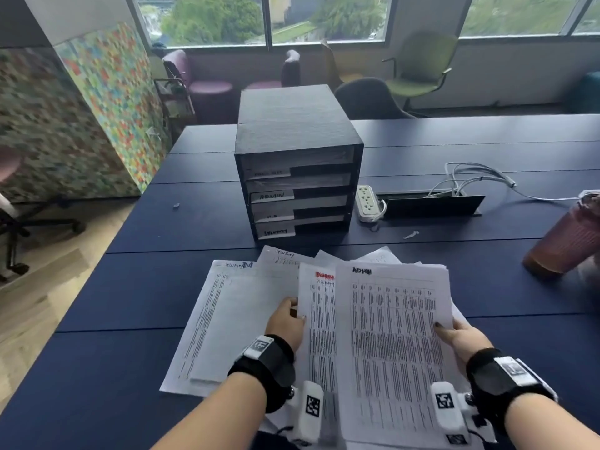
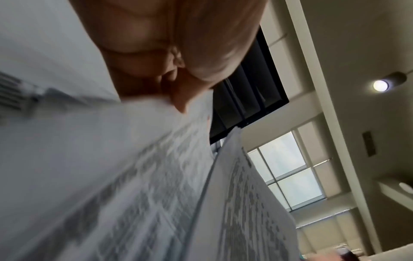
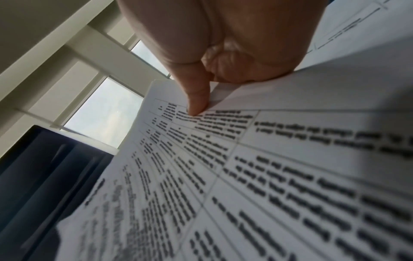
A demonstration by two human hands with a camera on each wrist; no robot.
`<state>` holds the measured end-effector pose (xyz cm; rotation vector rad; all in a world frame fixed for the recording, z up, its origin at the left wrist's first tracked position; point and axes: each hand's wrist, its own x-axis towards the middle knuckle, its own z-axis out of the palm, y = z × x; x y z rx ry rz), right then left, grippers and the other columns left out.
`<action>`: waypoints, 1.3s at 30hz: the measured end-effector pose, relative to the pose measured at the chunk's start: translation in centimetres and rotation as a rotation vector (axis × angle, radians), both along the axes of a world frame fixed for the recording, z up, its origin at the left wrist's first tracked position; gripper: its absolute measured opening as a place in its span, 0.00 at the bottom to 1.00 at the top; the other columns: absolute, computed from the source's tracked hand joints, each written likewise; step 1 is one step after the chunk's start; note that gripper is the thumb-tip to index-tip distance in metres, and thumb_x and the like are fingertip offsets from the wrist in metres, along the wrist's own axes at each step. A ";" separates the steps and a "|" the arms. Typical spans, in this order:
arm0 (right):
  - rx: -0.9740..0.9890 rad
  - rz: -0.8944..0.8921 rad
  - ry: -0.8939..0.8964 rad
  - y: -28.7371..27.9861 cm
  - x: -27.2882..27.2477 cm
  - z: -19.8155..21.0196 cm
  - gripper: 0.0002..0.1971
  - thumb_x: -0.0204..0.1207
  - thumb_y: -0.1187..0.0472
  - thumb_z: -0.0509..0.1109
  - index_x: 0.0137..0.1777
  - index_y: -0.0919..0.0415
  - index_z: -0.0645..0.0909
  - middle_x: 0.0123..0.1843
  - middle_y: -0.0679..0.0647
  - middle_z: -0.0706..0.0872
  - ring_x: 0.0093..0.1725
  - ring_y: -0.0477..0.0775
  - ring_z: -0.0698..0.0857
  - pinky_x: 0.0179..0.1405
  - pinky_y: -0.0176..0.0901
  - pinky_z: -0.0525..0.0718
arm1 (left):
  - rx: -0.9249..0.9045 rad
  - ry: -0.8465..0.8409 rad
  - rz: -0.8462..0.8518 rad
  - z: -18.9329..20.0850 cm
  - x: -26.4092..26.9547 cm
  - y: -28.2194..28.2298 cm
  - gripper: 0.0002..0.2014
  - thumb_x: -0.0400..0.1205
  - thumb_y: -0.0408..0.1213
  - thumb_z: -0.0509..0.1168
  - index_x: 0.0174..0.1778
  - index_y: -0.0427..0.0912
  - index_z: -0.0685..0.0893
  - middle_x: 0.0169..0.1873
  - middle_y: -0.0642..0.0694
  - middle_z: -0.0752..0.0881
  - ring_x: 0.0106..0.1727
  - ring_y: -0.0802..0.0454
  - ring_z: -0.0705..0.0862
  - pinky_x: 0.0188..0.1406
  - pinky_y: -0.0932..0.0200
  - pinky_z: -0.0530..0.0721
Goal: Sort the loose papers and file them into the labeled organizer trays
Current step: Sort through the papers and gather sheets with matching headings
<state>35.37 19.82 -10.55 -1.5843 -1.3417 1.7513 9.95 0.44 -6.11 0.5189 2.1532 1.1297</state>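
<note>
A black organizer (image 1: 297, 131) with labeled trays stands mid-table; one label reads ADMIN (image 1: 272, 196). Printed papers lie fanned on the near part of the table. My right hand (image 1: 456, 332) pinches the right edge of a sheet headed ADMIN (image 1: 393, 339), thumb on top; the same hand (image 3: 201, 88) and sheet (image 3: 268, 167) fill the right wrist view. My left hand (image 1: 287, 321) pinches the left edge of a sheet with a red heading (image 1: 316, 319), which lies partly under the ADMIN sheet; in the left wrist view the hand (image 2: 178, 98) and sheet (image 2: 123, 176) are blurred. More sheets marked SECURITY (image 1: 227, 319) lie to the left.
The dark blue table (image 1: 162, 228) holds a white power strip (image 1: 367, 203), a cable hatch with grey cables (image 1: 467, 177) and a brownish tumbler (image 1: 565, 238) at the right edge. Chairs stand behind the table, and a colourful partition (image 1: 107, 102) rises to the left.
</note>
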 end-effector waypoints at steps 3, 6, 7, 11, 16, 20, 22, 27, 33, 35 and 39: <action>0.029 0.036 -0.084 0.1 -0.5 -0.2 0.14 0.77 0.71 0.65 0.62 0.70 0.79 0.52 0.70 0.86 0.52 0.70 0.85 0.58 0.65 0.80 | -0.050 0.009 0.094 -0.8 -2.4 -1.1 0.12 0.79 0.28 0.62 0.56 0.44 0.82 0.50 0.45 0.86 0.48 0.47 0.83 0.48 0.60 0.79; 0.020 0.053 -0.130 0.9 -0.7 -1.2 0.13 0.78 0.72 0.64 0.62 0.71 0.78 0.52 0.71 0.85 0.50 0.68 0.83 0.60 0.66 0.79 | -0.278 0.144 0.317 -1.9 -6.7 -3.6 0.16 0.76 0.31 0.63 0.60 0.46 0.81 0.61 0.39 0.82 0.62 0.38 0.78 0.63 0.52 0.76; 0.019 0.062 -0.149 1.1 -0.7 -1.5 0.13 0.78 0.72 0.64 0.62 0.72 0.78 0.53 0.72 0.85 0.50 0.68 0.83 0.61 0.66 0.79 | -0.361 0.170 0.390 -2.0 -7.8 -4.6 0.18 0.75 0.32 0.63 0.61 0.46 0.80 0.64 0.37 0.79 0.66 0.36 0.75 0.67 0.50 0.72; 0.047 0.113 -0.243 2.0 -0.8 -2.8 0.13 0.77 0.69 0.67 0.60 0.72 0.79 0.52 0.71 0.86 0.54 0.70 0.84 0.63 0.65 0.79 | -0.387 0.123 0.500 -2.6 -10.9 -7.5 0.23 0.73 0.40 0.71 0.65 0.44 0.77 0.65 0.35 0.78 0.68 0.34 0.73 0.68 0.48 0.72; 0.051 0.167 -0.355 3.0 -0.9 -3.9 0.11 0.76 0.65 0.69 0.55 0.69 0.81 0.49 0.66 0.88 0.52 0.67 0.86 0.62 0.63 0.80 | -0.323 0.012 0.356 -2.5 -11.7 -7.9 0.25 0.73 0.48 0.74 0.61 0.40 0.78 0.56 0.39 0.84 0.55 0.40 0.83 0.56 0.55 0.79; 0.060 0.184 -0.406 3.5 -0.8 -4.5 0.08 0.75 0.65 0.70 0.51 0.69 0.82 0.47 0.64 0.88 0.51 0.65 0.86 0.62 0.60 0.80 | -0.271 0.016 0.239 -1.6 -11.0 -7.2 0.26 0.77 0.40 0.72 0.69 0.35 0.78 0.61 0.38 0.84 0.58 0.42 0.83 0.52 0.59 0.77; 0.055 0.195 -0.413 3.5 -0.8 -4.7 0.10 0.75 0.65 0.70 0.53 0.69 0.82 0.47 0.64 0.89 0.51 0.65 0.86 0.62 0.61 0.80 | -0.282 0.150 0.192 0.1 -10.9 -6.6 0.13 0.79 0.36 0.68 0.58 0.38 0.83 0.56 0.35 0.86 0.50 0.40 0.84 0.43 0.59 0.76; 0.071 0.207 -0.425 2.9 -0.9 -3.7 0.07 0.76 0.65 0.69 0.52 0.67 0.82 0.47 0.64 0.88 0.52 0.65 0.86 0.62 0.60 0.80 | 0.058 0.404 0.222 6.0 -11.3 -4.5 0.05 0.78 0.29 0.64 0.37 0.41 0.80 0.31 0.44 0.82 0.35 0.46 0.76 0.29 0.59 0.72; 0.124 0.204 -0.453 2.5 -0.9 -3.3 0.08 0.75 0.67 0.70 0.53 0.69 0.82 0.48 0.66 0.88 0.53 0.66 0.85 0.62 0.58 0.80 | 0.498 0.531 0.130 14.0 -9.4 -2.4 0.11 0.77 0.34 0.62 0.32 0.56 0.77 0.26 0.62 0.81 0.28 0.66 0.74 0.30 0.69 0.70; 0.129 0.208 -0.455 2.5 -0.9 -3.3 0.09 0.75 0.68 0.70 0.53 0.71 0.82 0.49 0.67 0.88 0.53 0.66 0.85 0.62 0.59 0.80 | 0.555 0.558 0.007 15.6 -7.7 -1.7 0.14 0.79 0.31 0.62 0.35 0.58 0.77 0.29 0.65 0.82 0.30 0.70 0.75 0.29 0.75 0.69; 0.146 0.247 -0.521 2.6 -0.9 -2.8 0.13 0.75 0.64 0.70 0.56 0.71 0.82 0.51 0.67 0.87 0.55 0.66 0.85 0.61 0.56 0.80 | 0.498 0.519 -0.263 14.2 -5.7 -1.2 0.06 0.81 0.33 0.66 0.42 0.48 0.84 0.40 0.56 0.86 0.42 0.66 0.82 0.43 0.69 0.81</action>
